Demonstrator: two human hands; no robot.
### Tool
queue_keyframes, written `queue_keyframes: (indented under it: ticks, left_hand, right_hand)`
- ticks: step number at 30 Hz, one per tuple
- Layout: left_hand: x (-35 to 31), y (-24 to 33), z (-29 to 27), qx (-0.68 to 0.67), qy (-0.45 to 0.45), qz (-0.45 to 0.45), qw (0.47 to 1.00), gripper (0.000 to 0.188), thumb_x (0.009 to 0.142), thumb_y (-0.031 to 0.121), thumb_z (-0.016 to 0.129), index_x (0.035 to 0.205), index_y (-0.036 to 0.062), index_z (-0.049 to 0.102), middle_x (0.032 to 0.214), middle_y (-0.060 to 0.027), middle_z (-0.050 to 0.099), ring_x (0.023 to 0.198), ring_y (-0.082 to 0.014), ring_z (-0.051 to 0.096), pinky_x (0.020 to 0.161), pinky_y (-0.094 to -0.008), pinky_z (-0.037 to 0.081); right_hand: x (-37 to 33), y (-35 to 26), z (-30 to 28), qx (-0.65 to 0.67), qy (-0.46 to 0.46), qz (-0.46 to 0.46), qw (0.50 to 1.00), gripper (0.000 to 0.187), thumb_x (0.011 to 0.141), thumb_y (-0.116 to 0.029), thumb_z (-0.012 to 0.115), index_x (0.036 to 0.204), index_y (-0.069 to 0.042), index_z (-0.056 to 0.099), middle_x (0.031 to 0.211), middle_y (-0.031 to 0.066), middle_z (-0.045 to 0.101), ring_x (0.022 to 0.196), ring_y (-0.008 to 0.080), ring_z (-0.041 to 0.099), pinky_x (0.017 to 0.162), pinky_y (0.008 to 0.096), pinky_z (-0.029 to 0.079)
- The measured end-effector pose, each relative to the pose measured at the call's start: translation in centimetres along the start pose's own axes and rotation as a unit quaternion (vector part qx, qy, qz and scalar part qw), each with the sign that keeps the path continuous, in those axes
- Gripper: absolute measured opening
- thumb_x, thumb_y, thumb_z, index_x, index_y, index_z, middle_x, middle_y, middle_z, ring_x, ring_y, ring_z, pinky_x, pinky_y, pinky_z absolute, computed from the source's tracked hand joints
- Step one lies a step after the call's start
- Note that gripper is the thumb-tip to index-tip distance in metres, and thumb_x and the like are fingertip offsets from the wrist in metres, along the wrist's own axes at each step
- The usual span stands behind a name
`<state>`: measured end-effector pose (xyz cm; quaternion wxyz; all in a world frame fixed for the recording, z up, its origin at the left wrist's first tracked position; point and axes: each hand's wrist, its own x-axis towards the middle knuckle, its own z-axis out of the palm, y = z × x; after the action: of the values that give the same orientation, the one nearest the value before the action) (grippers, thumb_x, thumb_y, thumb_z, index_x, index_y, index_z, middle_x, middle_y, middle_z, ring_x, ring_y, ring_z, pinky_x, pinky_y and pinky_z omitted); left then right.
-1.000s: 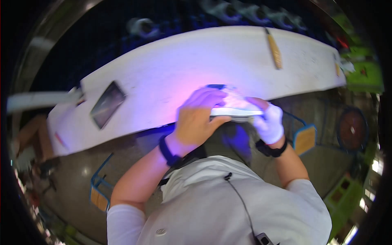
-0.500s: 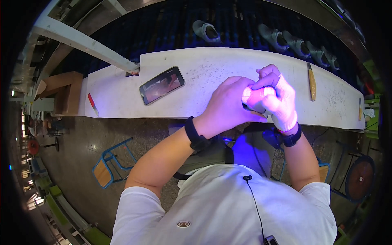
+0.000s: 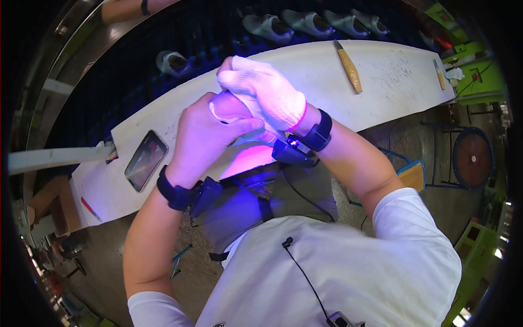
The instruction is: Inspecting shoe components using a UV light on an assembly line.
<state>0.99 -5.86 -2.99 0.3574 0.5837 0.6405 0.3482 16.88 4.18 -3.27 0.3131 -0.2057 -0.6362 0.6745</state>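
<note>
Both my hands meet above the near edge of the white bench (image 3: 305, 76). My bare left hand (image 3: 199, 131) is closed around a pale rounded thing (image 3: 227, 109) with a white rim. It looks like a shoe, but my hands hide most of it. My right hand (image 3: 261, 90), in a white knit glove, lies over its top with the fingers curled round its far side. Violet light falls on both hands. A dark phone (image 3: 146, 161) lies on the bench to the left of my left hand.
Behind the bench several grey shoes (image 3: 267, 26) stand on a dark conveyor, with a lone shoe (image 3: 173, 62) farther left. A wooden-handled tool (image 3: 350, 68) lies right of my hands. Left are a red-and-white tool (image 3: 91, 209), a cardboard box (image 3: 62, 204) and a white post (image 3: 60, 159).
The view has turned, so bench, phone and shoes sit differently. My hands appear farther left, and my gloved right hand now lies more over the top of the held thing.
</note>
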Motion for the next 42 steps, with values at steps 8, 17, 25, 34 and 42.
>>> queue_keyframes:
  ticks: [8,17,25,34,42]
  left_hand:
    - [2.0,7.1,2.5,0.278,-0.038,0.013,0.960,0.077,0.073,0.045,0.095,0.122,-0.0060,0.066,0.089,-0.0169,0.077,0.082,-0.0280,0.078,0.073,-0.0370,0.061]
    - [-2.6,7.4,5.6,0.339,0.000,0.317,0.886,0.074,0.075,0.063,0.088,0.107,0.0009,0.063,0.067,-0.0071,0.065,0.054,-0.0250,0.068,0.050,-0.0373,0.053]
    - [-8.6,3.9,0.5,-0.075,-0.095,0.146,0.982,0.079,0.078,0.042,0.094,0.140,0.0073,0.058,0.156,-0.0194,0.048,0.152,-0.0392,0.040,0.112,-0.0466,0.050]
    - [-8.7,-0.7,3.2,-0.195,0.128,0.068,0.970,0.047,0.083,0.005,0.083,0.124,0.0039,0.060,0.139,-0.0157,0.060,0.133,-0.0258,0.057,0.113,-0.0387,0.044]
    - [3.8,-5.5,-6.9,-0.318,0.292,0.004,0.902,0.066,0.096,0.012,0.077,0.151,-0.0006,0.043,0.149,-0.0187,0.056,0.130,-0.0248,0.059,0.109,-0.0388,0.049]
  right_hand:
    - [-2.2,0.2,-4.8,-0.111,0.005,-0.136,0.984,0.031,0.111,-0.032,0.053,0.104,-0.005,0.064,0.094,-0.0002,0.056,0.090,0.0114,0.052,0.086,0.0277,0.045]
    - [-9.5,-2.3,-4.7,-0.004,-0.056,-0.045,0.997,0.075,0.110,-0.058,0.038,0.128,0.008,0.066,0.133,0.0220,0.068,0.145,0.0372,0.049,0.122,0.0477,0.036]
    - [-14.3,0.0,-1.2,-0.489,-0.001,-0.116,0.864,0.086,0.084,-0.041,0.083,0.149,0.003,0.049,0.150,0.0306,0.054,0.138,0.0541,0.053,0.116,0.0553,0.044]
    - [-9.7,0.7,-0.9,-0.462,-0.114,-0.061,0.878,0.088,0.079,-0.031,0.089,0.151,0.001,0.049,0.127,0.0238,0.066,0.118,0.0440,0.065,0.099,0.0497,0.053]
    - [-0.3,-17.7,-10.2,-0.448,0.245,-0.319,0.799,0.072,0.086,-0.012,0.084,0.149,-0.003,0.049,0.120,0.0169,0.069,0.110,0.0320,0.071,0.094,0.0405,0.057]
